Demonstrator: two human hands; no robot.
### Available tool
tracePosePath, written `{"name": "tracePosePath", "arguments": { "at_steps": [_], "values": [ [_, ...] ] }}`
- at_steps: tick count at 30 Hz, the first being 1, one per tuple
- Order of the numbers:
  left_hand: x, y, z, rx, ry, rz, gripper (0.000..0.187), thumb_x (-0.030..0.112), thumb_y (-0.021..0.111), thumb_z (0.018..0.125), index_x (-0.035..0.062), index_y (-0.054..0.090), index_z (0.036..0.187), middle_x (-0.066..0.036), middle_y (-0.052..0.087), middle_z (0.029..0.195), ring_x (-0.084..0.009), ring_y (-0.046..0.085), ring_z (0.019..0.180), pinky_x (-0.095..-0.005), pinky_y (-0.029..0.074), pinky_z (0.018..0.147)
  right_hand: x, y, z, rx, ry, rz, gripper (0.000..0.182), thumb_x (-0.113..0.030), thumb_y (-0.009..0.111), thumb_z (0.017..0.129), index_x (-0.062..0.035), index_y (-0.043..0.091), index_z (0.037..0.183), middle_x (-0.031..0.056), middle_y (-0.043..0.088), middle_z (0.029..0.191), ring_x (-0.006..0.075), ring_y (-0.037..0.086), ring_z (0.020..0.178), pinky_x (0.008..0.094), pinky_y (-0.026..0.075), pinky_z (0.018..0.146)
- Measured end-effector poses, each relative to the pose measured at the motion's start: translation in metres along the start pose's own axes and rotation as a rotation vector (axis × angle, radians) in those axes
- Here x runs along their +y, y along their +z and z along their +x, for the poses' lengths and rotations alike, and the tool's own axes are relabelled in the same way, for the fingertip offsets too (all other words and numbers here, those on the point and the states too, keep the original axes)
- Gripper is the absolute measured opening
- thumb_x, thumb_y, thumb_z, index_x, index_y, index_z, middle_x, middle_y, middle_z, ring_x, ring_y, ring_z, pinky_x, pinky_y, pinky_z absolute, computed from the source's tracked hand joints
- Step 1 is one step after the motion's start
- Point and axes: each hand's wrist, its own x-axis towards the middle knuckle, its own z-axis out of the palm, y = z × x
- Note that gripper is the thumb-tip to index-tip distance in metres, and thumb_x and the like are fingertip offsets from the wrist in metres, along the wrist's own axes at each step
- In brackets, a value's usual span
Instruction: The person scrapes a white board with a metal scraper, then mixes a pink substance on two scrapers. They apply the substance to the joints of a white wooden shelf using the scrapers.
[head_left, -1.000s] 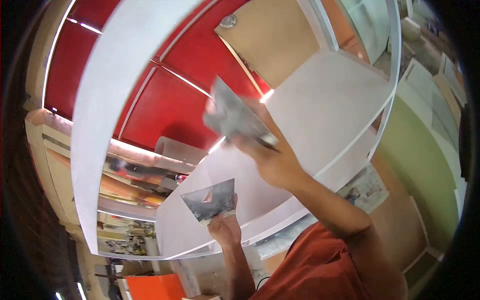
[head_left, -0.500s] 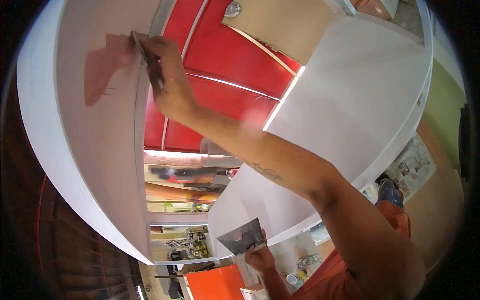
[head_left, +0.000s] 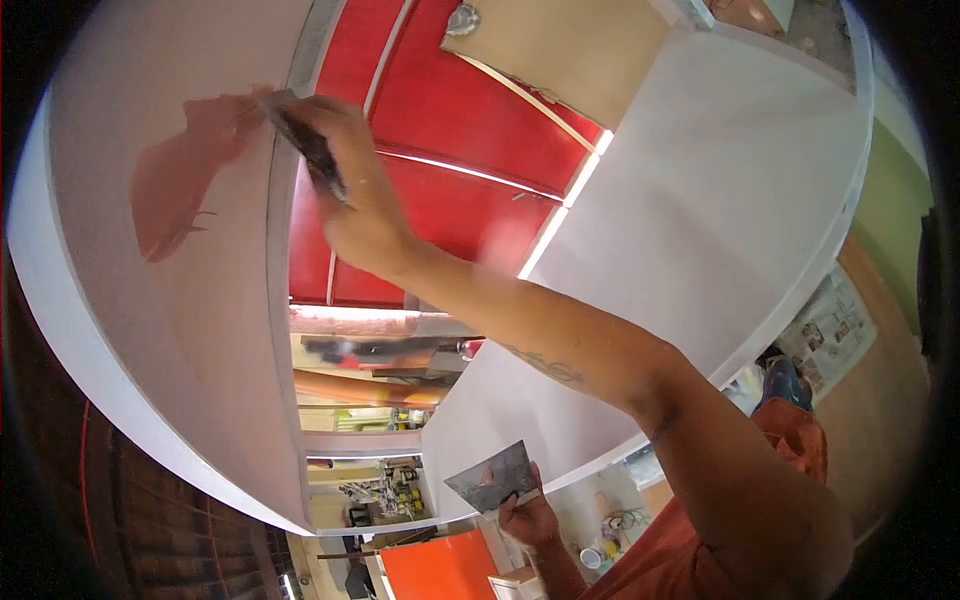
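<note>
My right hand [head_left: 350, 185] is closed around a putty knife [head_left: 310, 140], whose handle is mostly hidden by the fingers. Its blade edge is at the pale pinkish panel [head_left: 200, 330], beside a reddish-brown smear of putty [head_left: 185, 175]. A seam runs along the panel's edge just past the blade. Lower in the view, my left hand [head_left: 530, 518] grips a flat, rectangular metal scraper plate [head_left: 495, 477] by one edge. Some reddish material shows on that plate's face.
Red panels [head_left: 455, 215] lie behind my right arm, with a brown board [head_left: 570, 50] beside them. A large white panel [head_left: 700, 180] extends to the right. Shelves with tools [head_left: 385, 490] and an orange panel [head_left: 440, 565] are lower down. Newspaper [head_left: 825, 335] lies near a foot.
My right hand and the putty knife have shifted slightly down and right in the view. The putty smear shows more fully and the viewpoint has moved a little. My left hand keeps its grip.
</note>
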Motion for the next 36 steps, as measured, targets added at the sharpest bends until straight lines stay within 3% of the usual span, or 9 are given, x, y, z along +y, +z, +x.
{"name": "tracePosePath", "arguments": {
  "at_steps": [4,8,11,13,16,19,24,29,36],
  "values": [
    [0.003,-0.003,-0.003,0.004,-0.022,-0.039,0.075,-0.003,0.053,0.071,0.0073,0.04,0.144,-0.018,0.047,0.142,-0.0376,0.044,0.134,-0.058,0.034,0.114,-0.01,0.045,-0.009,0.096,0.06,0.059,0.072,0.024,0.057,0.072,-0.0068,0.042,0.136,0.0195,0.031,0.139,0.0377,0.042,0.127,0.0358,0.044,0.097],
    [0.005,0.002,-0.008,0.075,-0.024,-0.099,0.073,-0.003,0.051,0.072,0.006,0.04,0.143,-0.017,0.046,0.144,-0.0355,0.042,0.136,-0.0578,0.033,0.115,-0.008,0.038,-0.032,0.071,0.13,0.099,0.064,0.023,0.057,0.075,-0.0057,0.047,0.131,0.0184,0.04,0.133,0.0334,0.046,0.123,0.0348,0.045,0.094],
    [-0.001,0.011,0.0,0.094,-0.072,-0.222,0.069,0.0,0.05,0.074,0.0066,0.042,0.143,-0.015,0.047,0.144,-0.033,0.043,0.136,-0.056,0.032,0.115,-0.013,-0.008,-0.04,-0.221,0.228,0.178,0.049,0.016,0.058,0.081,-0.0048,0.053,0.125,0.0153,0.049,0.125,0.0267,0.052,0.113,0.033,0.045,0.09],
    [-0.008,0.014,0.005,0.066,-0.099,-0.199,0.066,0.002,0.05,0.077,0.0081,0.044,0.142,-0.013,0.049,0.143,-0.0316,0.045,0.134,-0.054,0.033,0.115,-0.039,-0.029,-0.032,-0.152,0.574,0.36,0.029,-0.003,0.058,0.086,-0.0044,0.06,0.115,0.0129,0.06,0.105,0.022,0.056,0.097,0.0344,0.045,0.088],
    [-0.01,0.021,0.009,0.051,-0.194,-0.246,0.064,0.004,0.051,0.079,0.0097,0.045,0.143,-0.012,0.052,0.14,-0.029,0.048,0.13,-0.0506,0.037,0.113,-0.052,-0.038,-0.005,0.051,0.859,0.52,0.026,-0.01,0.058,0.085,-0.0018,0.062,0.109,0.0093,0.061,0.09,0.0191,0.056,0.083,0.0336,0.044,0.077],
    [-0.009,0.027,0.007,0.032,-0.203,-0.217,0.064,0.005,0.051,0.08,0.0105,0.045,0.143,-0.011,0.052,0.14,-0.0269,0.049,0.129,-0.048,0.039,0.112,-0.059,-0.051,0.036,-0.001,1.078,0.492,0.027,-0.009,0.051,0.093,0.0046,0.06,0.114,0.0119,0.064,0.102,0.022,0.06,0.091,0.0336,0.045,0.084],
    [-0.004,0.022,-0.001,0.078,-0.203,-0.2,0.063,0.005,0.051,0.081,0.0119,0.046,0.143,-0.008,0.053,0.14,-0.0245,0.05,0.129,-0.047,0.041,0.11,-0.039,-0.033,0.058,-0.053,1.061,0.341,0.024,-0.009,0.053,0.091,0.0073,0.065,0.104,0.0167,0.064,0.099,0.0242,0.059,0.083,0.0356,0.046,0.075],
    [-0.003,0.008,-0.012,0.036,-0.22,-0.31,0.063,0.003,0.052,0.079,0.0118,0.046,0.142,-0.009,0.053,0.14,-0.0288,0.051,0.13,-0.0539,0.04,0.11,-0.052,-0.027,0.054,0.062,1.081,0.539,0.016,-0.008,0.056,0.087,-0.0005,0.068,0.095,0.0126,0.059,0.073,0.0179,0.055,0.07,0.0355,0.044,0.062],
    [-0.006,0.008,-0.011,0.068,-0.273,-0.179,0.056,0.004,0.051,0.082,0.0139,0.051,0.138,-0.006,0.054,0.141,-0.0246,0.049,0.132,-0.0516,0.033,0.115,-0.11,-0.036,0.047,-0.109,0.894,0.511,0.025,-0.011,0.047,0.087,0.003,0.061,0.103,0.0074,0.059,0.074,0.0153,0.053,0.066,0.033,0.045,0.063]
  ]
}}
